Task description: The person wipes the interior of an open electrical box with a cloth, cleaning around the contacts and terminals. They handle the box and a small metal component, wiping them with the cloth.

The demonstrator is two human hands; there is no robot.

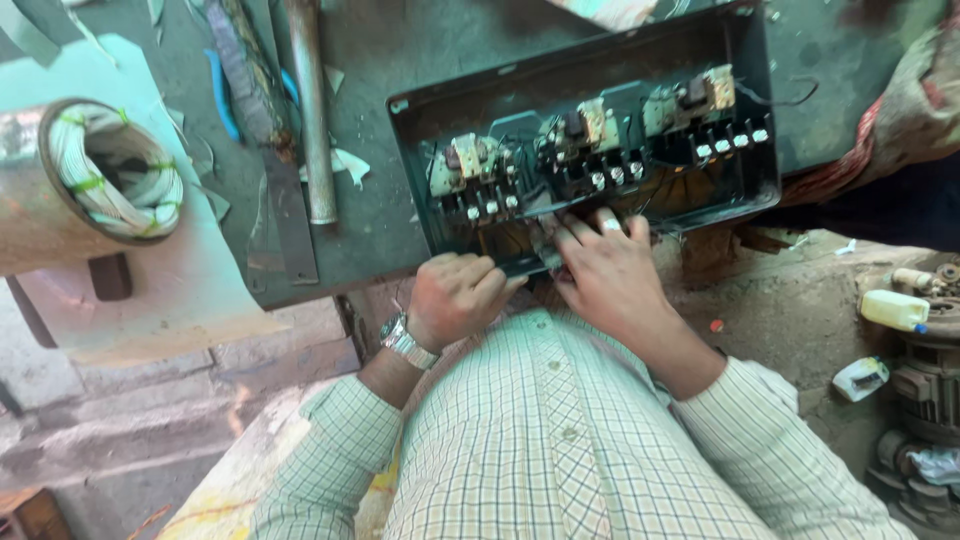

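The dark workbench (380, 230) fills the upper part of the head view. At its left edge sits a large motor stator housing (40, 190), its open bore facing the camera and showing white windings (120, 180) bound with green ties.

The open black electrical box (760, 150) lies tilted on the bench, its near rim overhanging the bench edge just above the person's chest. Inside it, three contactor units stand in a row: left (470, 175), middle (580, 145) and right (695, 110), each with a line of screw terminals along its near side.

A grey metal pipe (312, 120) lies lengthwise on the bench to the left of the box, and a flat dark bar (290, 225) lies beside it.

The right hand (610, 275) rests flat on the near rim of the box, fingers spread and reaching in below the middle contactor; a ring shows on one finger. It encloses nothing visible. The left hand (458, 295) is curled into a loose fist touching the near left rim of the box; whether it grips anything cannot be told. A metal wristwatch (405, 342) sits on the left wrist.

A small white bottle (893, 310) stands at the right, well apart from the box.
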